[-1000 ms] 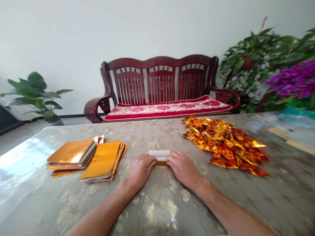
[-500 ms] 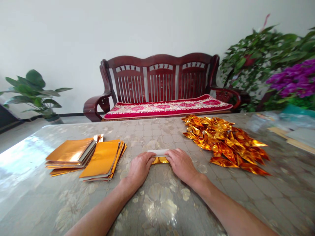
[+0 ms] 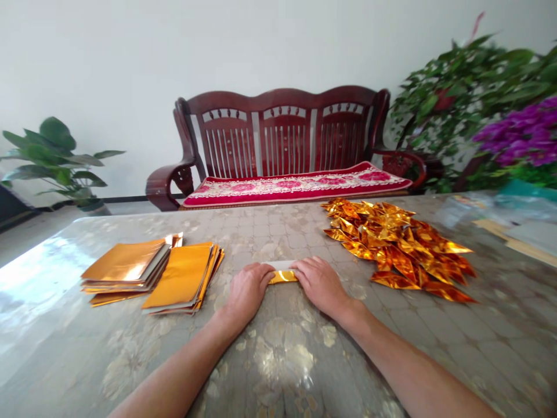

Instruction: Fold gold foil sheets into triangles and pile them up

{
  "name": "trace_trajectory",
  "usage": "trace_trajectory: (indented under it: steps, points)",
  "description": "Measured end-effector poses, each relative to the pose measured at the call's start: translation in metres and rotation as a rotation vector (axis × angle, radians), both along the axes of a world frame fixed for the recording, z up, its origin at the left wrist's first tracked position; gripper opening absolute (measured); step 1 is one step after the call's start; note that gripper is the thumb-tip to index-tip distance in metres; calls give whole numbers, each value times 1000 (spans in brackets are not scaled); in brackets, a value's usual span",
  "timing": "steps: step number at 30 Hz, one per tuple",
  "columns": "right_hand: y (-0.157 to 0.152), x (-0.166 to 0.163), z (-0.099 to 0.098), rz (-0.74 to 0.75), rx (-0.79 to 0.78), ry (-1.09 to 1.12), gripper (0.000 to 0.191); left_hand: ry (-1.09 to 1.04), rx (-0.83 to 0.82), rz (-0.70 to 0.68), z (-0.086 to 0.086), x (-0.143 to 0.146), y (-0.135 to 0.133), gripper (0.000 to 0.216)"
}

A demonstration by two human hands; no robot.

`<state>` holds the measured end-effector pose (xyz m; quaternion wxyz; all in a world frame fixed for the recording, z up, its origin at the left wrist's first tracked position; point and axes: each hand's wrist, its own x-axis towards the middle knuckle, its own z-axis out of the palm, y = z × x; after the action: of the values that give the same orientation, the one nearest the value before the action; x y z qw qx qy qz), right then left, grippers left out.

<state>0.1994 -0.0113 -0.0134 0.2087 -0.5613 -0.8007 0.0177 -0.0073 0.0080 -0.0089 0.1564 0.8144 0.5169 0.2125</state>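
A partly rolled sheet of gold foil paper (image 3: pixel 282 277) lies on the table in front of me, its gold side toward me and a pale strip showing behind. My left hand (image 3: pixel 249 289) closes on its left end, with the thumb along the near side. At the other end, my right hand (image 3: pixel 321 285) grips the paper in the same way. Both hands cover the ends of the sheet, so only the middle shows. To the left are two stacks of flat gold foil paper (image 3: pixel 177 276). A heap of folded, pointed gold foil pieces (image 3: pixel 394 247) lies to the right.
The table (image 3: pixel 278 371) has a glossy patterned cover. Clear plastic and flat boards (image 3: pixel 522 232) rest at its right edge. Beyond it stands a dark red wooden bench (image 3: pixel 282 136) with a red floral cushion. Potted plants (image 3: pixel 65 157) flank the bench.
The near gold face of the paper has turned up and the pale strip behind it looks narrower. Both hands keep their hold, and the view has tipped slightly.
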Motion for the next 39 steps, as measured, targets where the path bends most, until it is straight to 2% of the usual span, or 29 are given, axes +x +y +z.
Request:
trace_trajectory:
  steps: [19, 23, 26, 30, 34, 39]
  points:
    - [2, -2, -1, -27, -16, 4, 17, 219, 82, 54, 2, 2, -2, 21]
    - [1, -3, 0, -83, -20, 11, 13, 296, 178, 65, 4, 2, -3, 21]
    - [1, -4, 1, -103, -25, 5, 9, 319, 236, -25, 4, 2, -3, 18]
    - [0, -4, 1, -92, -21, 7, 6, 345, 166, -206, 5, 1, -8, 20]
    - [0, -1, -1, -66, -21, 55, 12, 450, 145, -211, 7, 4, -21, 23]
    - [0, 4, -2, -70, -18, 195, 22, 497, 199, -198, 8, 9, -33, 34]
